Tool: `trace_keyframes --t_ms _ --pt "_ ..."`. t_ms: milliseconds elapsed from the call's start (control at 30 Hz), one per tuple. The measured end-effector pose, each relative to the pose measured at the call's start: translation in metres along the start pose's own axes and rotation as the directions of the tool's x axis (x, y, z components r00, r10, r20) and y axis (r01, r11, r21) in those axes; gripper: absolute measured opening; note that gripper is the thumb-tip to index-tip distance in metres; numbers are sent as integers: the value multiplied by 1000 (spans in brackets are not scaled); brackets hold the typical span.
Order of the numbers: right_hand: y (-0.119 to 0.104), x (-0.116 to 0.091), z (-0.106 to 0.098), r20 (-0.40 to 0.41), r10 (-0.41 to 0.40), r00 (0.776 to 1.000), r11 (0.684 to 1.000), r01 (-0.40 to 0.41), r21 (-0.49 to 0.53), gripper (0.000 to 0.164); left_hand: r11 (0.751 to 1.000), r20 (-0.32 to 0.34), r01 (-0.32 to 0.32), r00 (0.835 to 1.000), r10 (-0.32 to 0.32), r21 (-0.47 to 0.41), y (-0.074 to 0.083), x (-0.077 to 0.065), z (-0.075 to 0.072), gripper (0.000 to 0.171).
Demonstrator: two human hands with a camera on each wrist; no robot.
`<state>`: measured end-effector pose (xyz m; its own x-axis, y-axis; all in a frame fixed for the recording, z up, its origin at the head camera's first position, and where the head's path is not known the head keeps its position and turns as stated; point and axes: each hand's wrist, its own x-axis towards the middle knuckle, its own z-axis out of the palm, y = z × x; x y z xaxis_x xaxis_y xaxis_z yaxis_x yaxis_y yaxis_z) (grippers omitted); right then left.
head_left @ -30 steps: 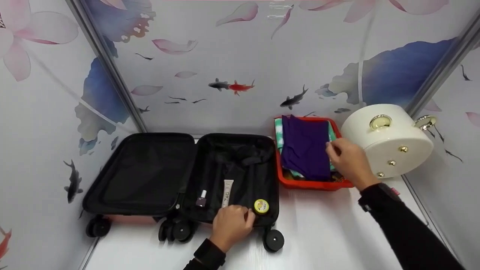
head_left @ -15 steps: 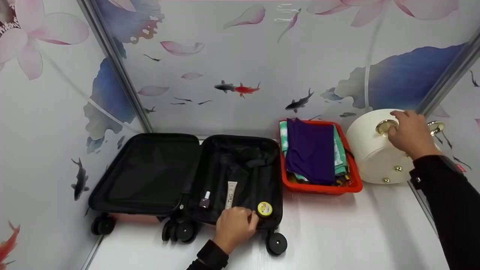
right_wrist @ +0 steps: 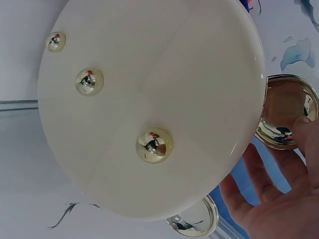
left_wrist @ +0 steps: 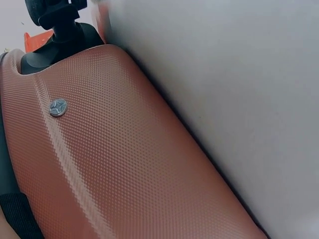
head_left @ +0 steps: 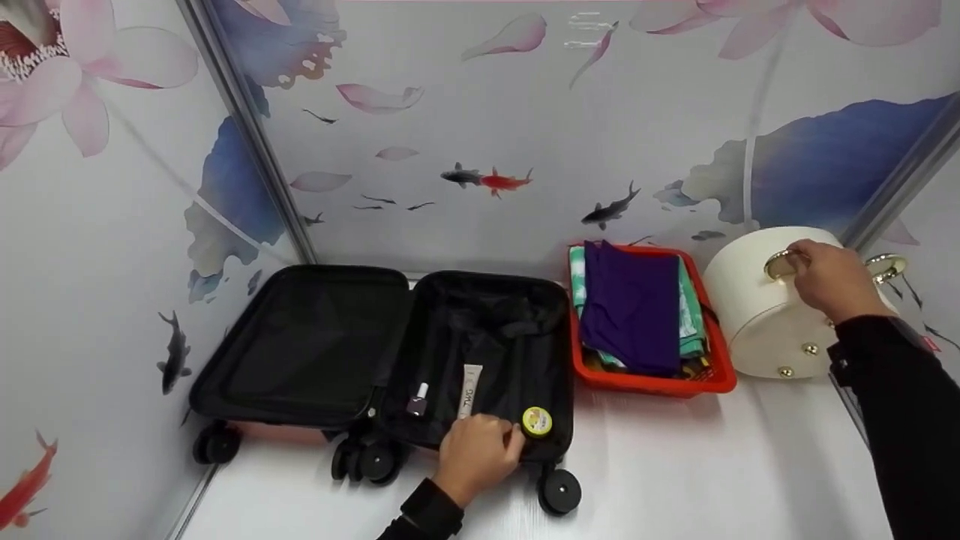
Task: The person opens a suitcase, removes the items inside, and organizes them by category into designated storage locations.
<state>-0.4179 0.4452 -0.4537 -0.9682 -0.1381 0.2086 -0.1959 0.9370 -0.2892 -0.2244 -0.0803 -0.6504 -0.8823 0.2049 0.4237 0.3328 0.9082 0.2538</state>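
My left hand (head_left: 480, 454) grips the near rim of an open black-lined suitcase (head_left: 480, 300); its fingertips are hidden. The suitcase's ridged pink shell (left_wrist: 129, 149) fills much of the left wrist view. Inside lie a dark nail polish bottle (head_left: 418, 401) with a white cap, a pale squeeze tube (head_left: 469, 390) and a round yellow-lidded tin (head_left: 537, 421). At the far right, my right hand (head_left: 840, 277) holds a gold ring handle (right_wrist: 281, 107) on a white drum-shaped case (head_left: 757, 300). The thumb touches the ring, with other fingers behind it.
A red plastic basket (head_left: 652, 384) stands between suitcase and case, with a folded purple cloth (head_left: 630, 315) over a green-and-white cloth (head_left: 690, 315). The suitcase's wheels (head_left: 560, 491) face the near side. Patterned wall panels (head_left: 420, 225) enclose the back and sides.
My right hand has moved right from above the basket to the white case and taken hold of its gold ring. The left hand stays at the suitcase rim; the view has shifted slightly.
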Motion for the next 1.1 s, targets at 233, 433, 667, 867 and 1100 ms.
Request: trace_keyframes --t_ms 233,433,667,867,1100 --pt "3 -8 -14 103 -20 994 999 23 -25 36 1000 0 0 1000 0 -13 1 1 0 39" --pt "0 -20 -23 133 -50 990 996 59 -68 29 1000 -12 -11 1000 11 -10 1 2 -1 41" --pt "-8 -32 -32 197 -113 974 982 140 -125 21 1000 -22 -9 1000 9 -15 -1 0 -1 42" --pt "-13 -40 -41 265 -96 960 977 142 -161 20 1000 -18 -8 1000 8 -6 -2 1 0 41" --pt "-15 -50 -49 314 -138 939 960 205 -191 10 1000 -20 -16 1000 16 -5 1 0 0 40"
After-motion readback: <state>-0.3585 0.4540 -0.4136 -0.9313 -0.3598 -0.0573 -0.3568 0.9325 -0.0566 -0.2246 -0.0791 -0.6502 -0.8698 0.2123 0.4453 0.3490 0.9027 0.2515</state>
